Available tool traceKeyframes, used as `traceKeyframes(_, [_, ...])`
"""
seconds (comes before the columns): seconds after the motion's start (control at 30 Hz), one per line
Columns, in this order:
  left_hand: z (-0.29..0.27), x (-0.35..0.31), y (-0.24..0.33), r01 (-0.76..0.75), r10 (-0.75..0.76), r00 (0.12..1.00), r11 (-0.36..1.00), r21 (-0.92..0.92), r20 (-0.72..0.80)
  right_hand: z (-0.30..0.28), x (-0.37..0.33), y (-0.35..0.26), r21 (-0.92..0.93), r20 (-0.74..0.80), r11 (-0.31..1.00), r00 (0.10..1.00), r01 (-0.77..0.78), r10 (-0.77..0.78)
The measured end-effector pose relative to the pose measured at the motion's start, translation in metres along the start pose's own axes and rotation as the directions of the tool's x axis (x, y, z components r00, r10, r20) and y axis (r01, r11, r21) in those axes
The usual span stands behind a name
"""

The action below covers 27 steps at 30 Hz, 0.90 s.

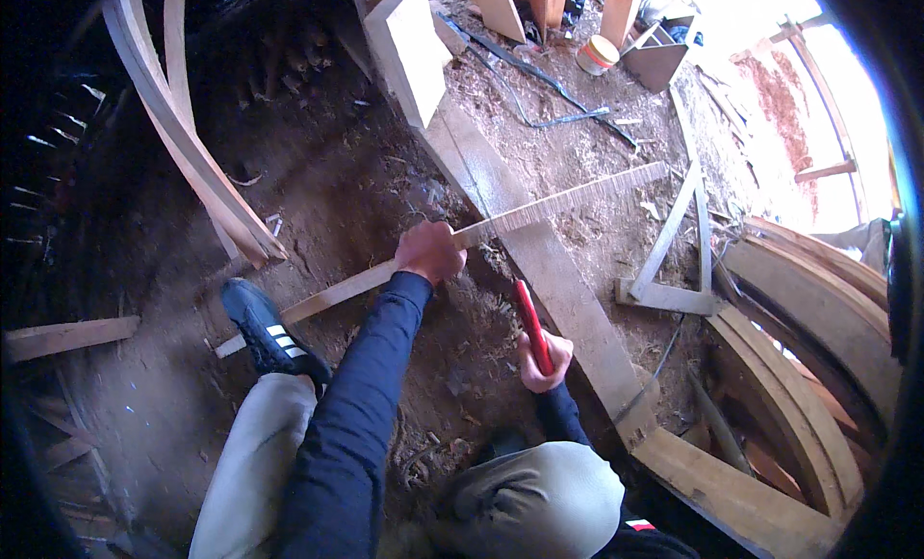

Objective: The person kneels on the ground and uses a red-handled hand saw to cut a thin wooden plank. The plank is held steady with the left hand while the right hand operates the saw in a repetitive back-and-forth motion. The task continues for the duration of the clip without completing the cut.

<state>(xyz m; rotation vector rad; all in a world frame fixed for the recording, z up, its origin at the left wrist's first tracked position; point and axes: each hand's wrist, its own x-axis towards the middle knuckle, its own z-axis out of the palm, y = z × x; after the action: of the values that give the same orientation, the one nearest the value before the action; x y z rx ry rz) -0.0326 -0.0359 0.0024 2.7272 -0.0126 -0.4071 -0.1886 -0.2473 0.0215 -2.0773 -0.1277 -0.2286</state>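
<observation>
My left hand (431,253) is closed around a long, narrow wooden strip (577,196), pressing it down. The strip lies slantwise across a thick wooden beam (568,285). Its lower left part runs under my dark shoe (265,320) with white stripes. In my right hand (546,363), fingers wrapped round it, is a long red bar-shaped tool (532,320), whose upper end points toward the strip. Its exact kind does not show, and a gap separates it from the strip.
Curved wooden pieces (789,395) are stacked at the right, beside a triangular wooden frame (664,241). Upright boards (409,54), a blue cord (539,76) and a small white-and-red tub (598,55) lie beyond. Another curved timber (183,126) leans at the left.
</observation>
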Motion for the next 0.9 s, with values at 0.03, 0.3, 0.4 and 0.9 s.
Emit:
traceKeyframes(0.03, [0.0, 0.003, 0.003, -0.026, 0.026, 0.999, 1.0, 0.009, -0.02, -0.001, 0.003, 0.002, -0.011, 0.001, 1.0, 1.0, 0.016, -0.016])
traceKeyframes(0.3, [0.011, 0.003, -0.01, -0.065, 0.066, 0.997, 0.998, 0.025, -0.048, 0.008, 0.004, 0.002, 0.059, -0.09, 0.997, 0.995, 0.04, -0.034])
traceKeyframes(0.4, [0.006, 0.001, -0.007, -0.038, 0.039, 0.999, 0.999, 0.017, -0.017, 0.007, 0.009, -0.003, -0.038, -0.044, 0.996, 0.996, 0.08, -0.081])
traceKeyframes(0.9, [-0.001, -0.001, -0.006, -0.013, 0.012, 1.0, 1.0, 0.015, 0.027, 0.006, 0.015, -0.009, 0.065, 0.006, 0.998, 1.0, -0.014, 0.014])
